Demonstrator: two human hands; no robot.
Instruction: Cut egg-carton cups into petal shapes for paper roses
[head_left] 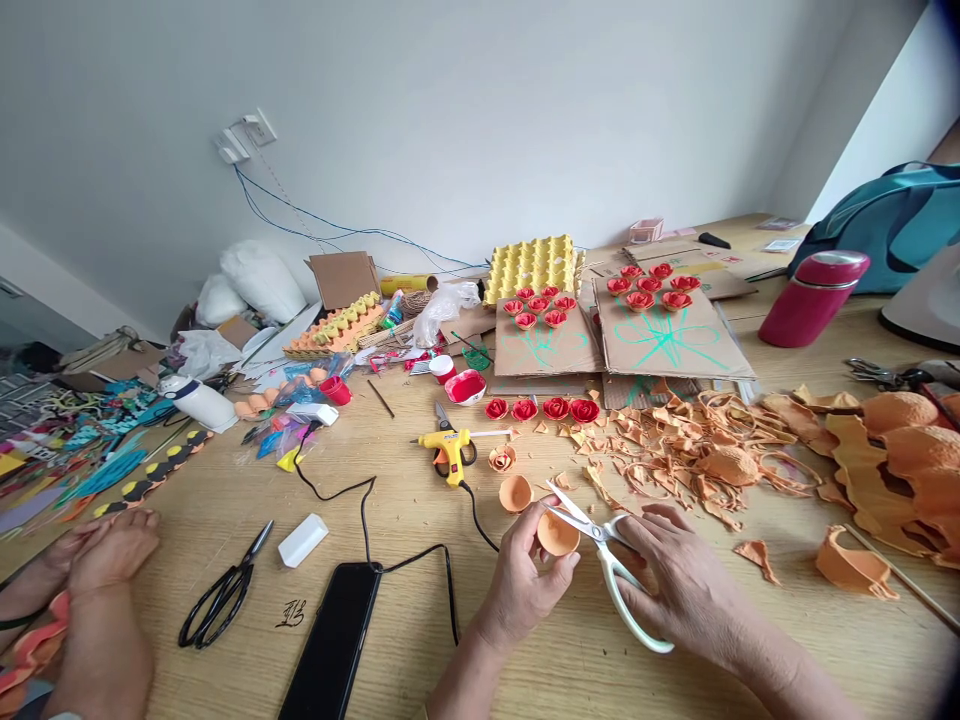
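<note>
**Scissors [598, 533] meet the rim of an orange cup [559, 533]**

Clean trimming here seems to call for small snips made close to the pivot, with the left hand [525, 580] turning the cup into the blades rather than the right hand [679, 575] chasing the edge. The pulp-like wall looks thin and could tear or crumple, so a light, steady pinch would suit it. The near fingertips lie close to the cutting line; keeping them low on the cup's outside would be safer.

The cup is in the left hand, held between thumb and fingers with its hollow facing up. The right hand grasps the scissors by their pale handles, blades parted and reaching left over the cup's far rim. Whether they are biting into the edge cannot be told.

Just beyond the left hand, a second cup [516, 494] sits on the worktop [585, 670], with a curled rosette [502, 458] farther still and a yellow glue gun [448, 455] to its left. Orange scraps [652, 450] are heaped on the far side of the right hand, and a torn carton piece [855, 565] lies to its right.
</note>
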